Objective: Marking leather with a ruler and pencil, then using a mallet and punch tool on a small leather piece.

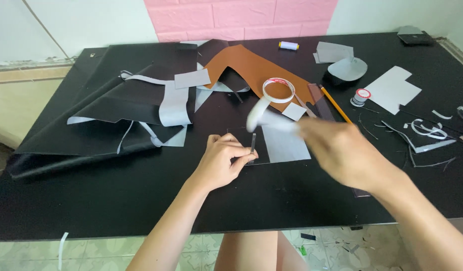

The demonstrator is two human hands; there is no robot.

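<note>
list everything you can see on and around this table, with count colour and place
table: 1, black top, fills the view
black sheet material: large folded piece, left half
brown leather piece: 1, centre back
grey cut pieces: several, about the middle and back right
tape roll: 1, white with red edge, on the brown piece
thread spool: 1, yellow, back centre
pencil: 1, yellow, right of the tape roll
small spool: 1, white and red, right
white offcut strips: several, far right
punch tool: 1, dark, upright under the left hand's fingers
mallet: 1, pale, blurred, swung by the right hand
left hand: holds the punch
right hand: grips the mallet
</note>
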